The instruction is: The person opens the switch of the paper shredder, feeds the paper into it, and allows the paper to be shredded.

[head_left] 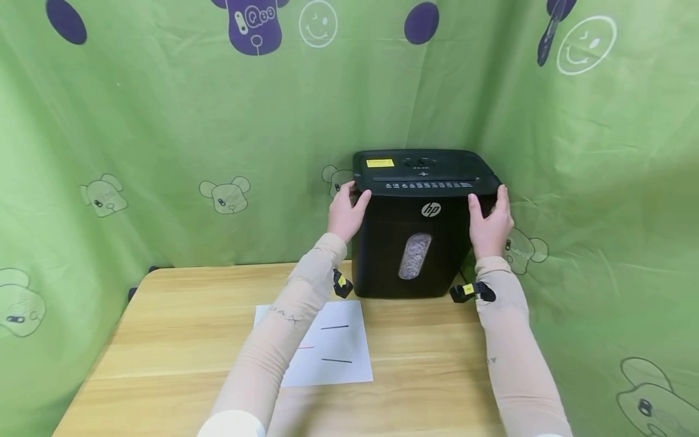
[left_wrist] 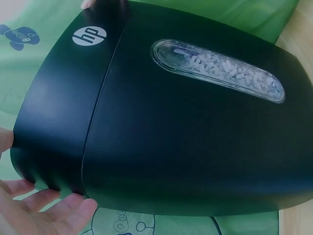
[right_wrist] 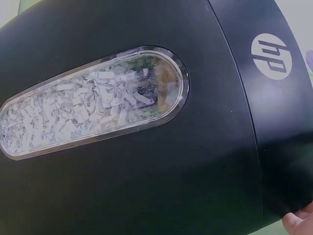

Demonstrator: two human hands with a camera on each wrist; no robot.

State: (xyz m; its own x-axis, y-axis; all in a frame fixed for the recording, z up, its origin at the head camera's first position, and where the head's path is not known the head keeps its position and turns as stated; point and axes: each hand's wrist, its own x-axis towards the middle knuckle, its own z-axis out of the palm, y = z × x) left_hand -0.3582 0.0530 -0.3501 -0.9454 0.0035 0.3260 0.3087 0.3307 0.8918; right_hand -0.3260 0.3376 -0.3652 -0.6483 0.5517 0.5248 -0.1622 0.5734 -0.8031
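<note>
A black paper shredder [head_left: 393, 243] with an HP logo is at the back right of the table. White paper scraps [right_wrist: 73, 105] show through its oval window. My left hand [head_left: 347, 212] grips the left side of its top unit, thumb on the front and fingers around the side. On the opposite side, my right hand [head_left: 489, 224] holds the top unit the same way. In the left wrist view, the left fingertips [left_wrist: 73, 208] lie along the black casing. Only a small part of the right hand [right_wrist: 301, 220] shows in the right wrist view.
A white sheet of paper [head_left: 333, 346] with short black and red lines lies on the wooden table [head_left: 180, 340], partly under the left forearm. Green patterned curtains [head_left: 273, 121] hang behind the table and along both sides, close to the shredder.
</note>
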